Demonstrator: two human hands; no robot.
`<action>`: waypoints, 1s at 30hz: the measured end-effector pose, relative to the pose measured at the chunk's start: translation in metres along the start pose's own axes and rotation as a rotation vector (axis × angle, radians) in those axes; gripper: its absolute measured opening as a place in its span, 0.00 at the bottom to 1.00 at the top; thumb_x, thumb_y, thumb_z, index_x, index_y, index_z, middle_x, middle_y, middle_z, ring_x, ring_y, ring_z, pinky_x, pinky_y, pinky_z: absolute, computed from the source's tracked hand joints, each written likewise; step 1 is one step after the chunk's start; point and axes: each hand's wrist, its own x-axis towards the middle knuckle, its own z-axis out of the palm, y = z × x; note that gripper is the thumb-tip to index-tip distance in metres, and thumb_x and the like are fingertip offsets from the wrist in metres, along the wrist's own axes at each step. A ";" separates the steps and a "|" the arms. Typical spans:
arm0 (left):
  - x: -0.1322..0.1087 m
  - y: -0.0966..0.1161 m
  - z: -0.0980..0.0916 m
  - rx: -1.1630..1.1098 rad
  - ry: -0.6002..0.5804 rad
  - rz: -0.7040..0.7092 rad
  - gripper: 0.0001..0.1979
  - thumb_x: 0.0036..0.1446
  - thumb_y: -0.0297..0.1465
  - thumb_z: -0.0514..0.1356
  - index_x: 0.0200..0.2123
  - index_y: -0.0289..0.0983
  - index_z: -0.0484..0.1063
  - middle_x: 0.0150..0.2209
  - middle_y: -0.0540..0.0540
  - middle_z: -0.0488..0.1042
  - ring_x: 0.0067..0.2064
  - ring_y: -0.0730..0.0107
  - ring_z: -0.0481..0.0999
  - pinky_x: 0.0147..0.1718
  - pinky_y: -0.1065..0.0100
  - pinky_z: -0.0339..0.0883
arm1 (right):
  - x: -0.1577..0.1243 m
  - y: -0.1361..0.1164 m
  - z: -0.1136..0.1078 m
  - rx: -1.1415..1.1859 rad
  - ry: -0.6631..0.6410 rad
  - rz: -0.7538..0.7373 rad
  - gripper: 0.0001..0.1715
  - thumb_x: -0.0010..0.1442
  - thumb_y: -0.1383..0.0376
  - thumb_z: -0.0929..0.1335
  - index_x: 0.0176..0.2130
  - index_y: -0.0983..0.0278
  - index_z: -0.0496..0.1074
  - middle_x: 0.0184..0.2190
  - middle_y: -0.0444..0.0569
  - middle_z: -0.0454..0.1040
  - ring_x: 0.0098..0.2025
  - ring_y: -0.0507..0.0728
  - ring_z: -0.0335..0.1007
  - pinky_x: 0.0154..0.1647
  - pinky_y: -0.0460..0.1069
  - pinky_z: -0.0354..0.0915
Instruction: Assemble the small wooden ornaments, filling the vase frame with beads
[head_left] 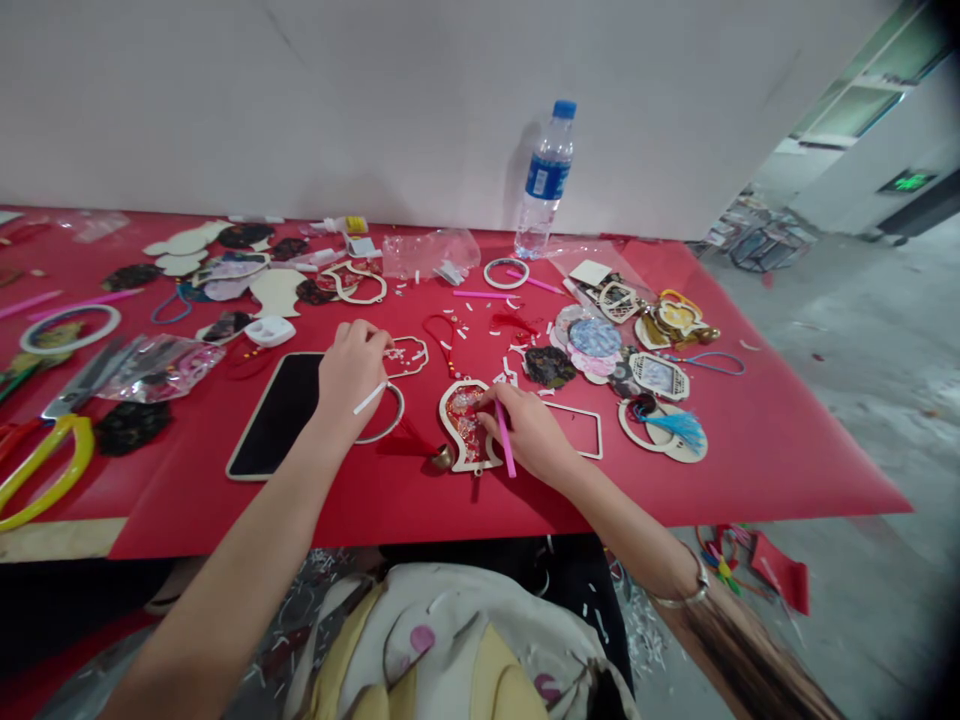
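As you look across the red paper sheet [187, 500] from the left, a yellow plastic hoop [45, 470] and a crumpled clear bag [161, 367] of patterned pieces lie beyond your reach, with a black-screened phone [277, 415] nearer your left arm.

Your left hand [352, 375] hangs over a round pale wooden ring [391, 415], its fingers curled inward and bunched. A thin white strip [369, 398] pokes out from under them, though you can't tell exactly which fingers pinch it. Your forearm slants up from the lower left, with the wrist raised.

Just to the right, the task's main piece, a bulb-shaped pale wooden frame [465, 425], lies flat on the sheet. Its opening is already filled with glittery red patterned material, with a small brass bell [442, 458] touching its lower edge. Your right hand [529, 430] rests beside it, fingertips reaching onto the filling, while the other fingers clamp a pink plastic stick [504, 438] that points down at the sheet. A silver bangle [679, 590] circles that wrist, and the arm comes in from the lower right.

Further right, an open rectangular wooden frame [577, 430] remains unfilled, while a cluster of decorated pieces, one with a teal tassel [679, 430], looks further along.
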 end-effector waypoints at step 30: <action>0.008 0.000 0.002 -0.024 -0.099 0.045 0.10 0.62 0.28 0.51 0.33 0.35 0.70 0.39 0.40 0.69 0.46 0.56 0.67 0.37 0.62 0.65 | 0.000 -0.001 -0.002 -0.031 -0.013 -0.022 0.05 0.61 0.68 0.65 0.40 0.62 0.67 0.40 0.49 0.75 0.40 0.56 0.69 0.41 0.49 0.59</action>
